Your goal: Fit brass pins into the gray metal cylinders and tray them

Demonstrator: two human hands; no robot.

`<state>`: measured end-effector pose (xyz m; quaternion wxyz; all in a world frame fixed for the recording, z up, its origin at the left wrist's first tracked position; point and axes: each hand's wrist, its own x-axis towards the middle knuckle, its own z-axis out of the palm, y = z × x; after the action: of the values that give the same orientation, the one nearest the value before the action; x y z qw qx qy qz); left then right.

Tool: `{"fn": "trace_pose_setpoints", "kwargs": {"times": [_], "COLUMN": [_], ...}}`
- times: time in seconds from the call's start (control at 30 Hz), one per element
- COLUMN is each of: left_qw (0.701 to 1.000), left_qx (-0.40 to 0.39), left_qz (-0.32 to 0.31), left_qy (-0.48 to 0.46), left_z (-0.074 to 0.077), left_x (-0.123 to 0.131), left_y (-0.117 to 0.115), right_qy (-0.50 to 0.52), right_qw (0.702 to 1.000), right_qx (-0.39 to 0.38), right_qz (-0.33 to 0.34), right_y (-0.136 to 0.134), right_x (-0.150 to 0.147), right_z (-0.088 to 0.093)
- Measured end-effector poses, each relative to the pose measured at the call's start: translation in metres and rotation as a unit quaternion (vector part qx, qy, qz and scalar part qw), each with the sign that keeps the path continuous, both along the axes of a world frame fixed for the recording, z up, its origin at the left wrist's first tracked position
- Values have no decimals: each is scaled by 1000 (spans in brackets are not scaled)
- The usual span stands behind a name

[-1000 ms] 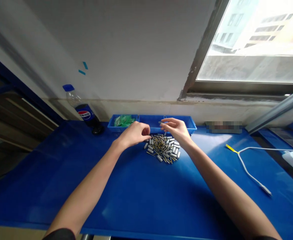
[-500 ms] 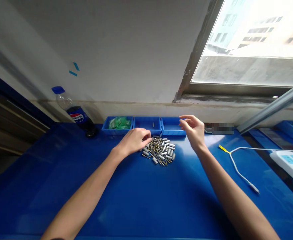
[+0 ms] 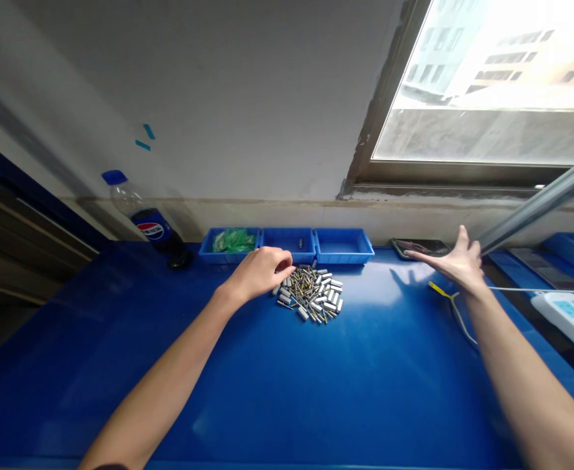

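My left hand [image 3: 263,271] is at the left edge of a pile of small metal parts [image 3: 311,295], its fingers curled and thumb near the fingertips. Whatever it pinches, if anything, is hidden. The pile mixes silver cylinders with thin brass-and-dark pins. My right hand [image 3: 456,262] is raised at the right with fingers spread and nothing in it, close to a dark phone [image 3: 421,247] lying by the wall. Behind the pile stand three blue bins: the left bin [image 3: 208,256] holds green plastic packets, the middle bin [image 3: 279,243] one small metal cylinder, and the right bin [image 3: 344,244] shows only its bare floor.
A cola bottle [image 3: 152,225] stands at the back left. To the right, a white cable [image 3: 463,323] with a yellow tag [image 3: 440,290] lies near a white power strip [image 3: 568,313]. A metal bar [image 3: 536,199] slants up at the right, below the window.
My right hand has swung right, from over the right bin to beside the phone, and its fingers have spread. My left hand has stayed almost still at the pile.
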<state>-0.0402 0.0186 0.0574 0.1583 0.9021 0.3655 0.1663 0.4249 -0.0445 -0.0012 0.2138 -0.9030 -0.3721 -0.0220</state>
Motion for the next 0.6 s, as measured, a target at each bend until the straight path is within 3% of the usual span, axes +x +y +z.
{"fn": "trace_pose_setpoints", "kwargs": {"times": [0.1, 0.33, 0.6], "left_qw": [1000, 1000, 1000], "left_qx": [2, -3, 6], "left_qz": [4, 17, 28], "left_qy": [0, 1, 0], "left_z": [1, 4, 5], "left_x": [-1, -6, -8], "left_y": [1, 1, 4], "right_qy": [77, 121, 93], "right_qw": [996, 990, 992], "right_qx": [-41, -64, -76], "right_qz": [10, 34, 26], "right_y": [9, 16, 16], "right_x": [-1, -12, -11], "right_z": [7, 13, 9]}}
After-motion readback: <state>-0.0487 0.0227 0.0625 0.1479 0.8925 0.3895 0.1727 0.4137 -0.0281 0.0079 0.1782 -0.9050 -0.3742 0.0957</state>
